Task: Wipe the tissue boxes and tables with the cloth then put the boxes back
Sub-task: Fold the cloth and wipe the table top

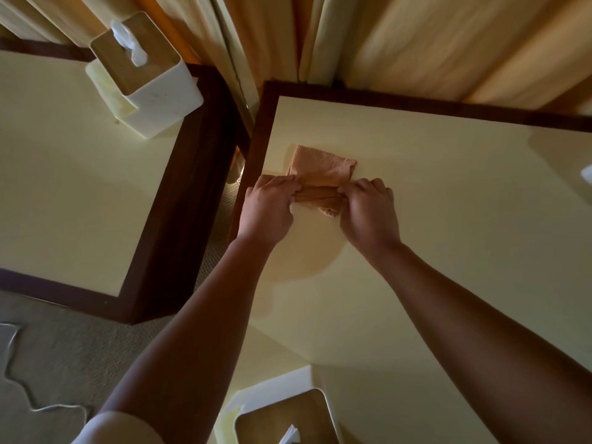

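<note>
Pinching cloth (320,168) ends with left hand (269,203) and right hand (368,209), flat on table (448,187) between them; likely folding: keep edges square, press crease flat; tissue box (144,78) far beyond left hand.

Both our bare arms (205,315) stretch forward, left hand (267,205) and right hand (368,209) knuckles-up and close together, each pinching one end of a folded peach fabric cloth (322,168).

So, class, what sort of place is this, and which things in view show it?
Probably a restaurant or hotel lounge: a cream-topped table with dark wooden border, a matching table beside it, a white tissue box with wooden lid and long beige curtains.
</note>
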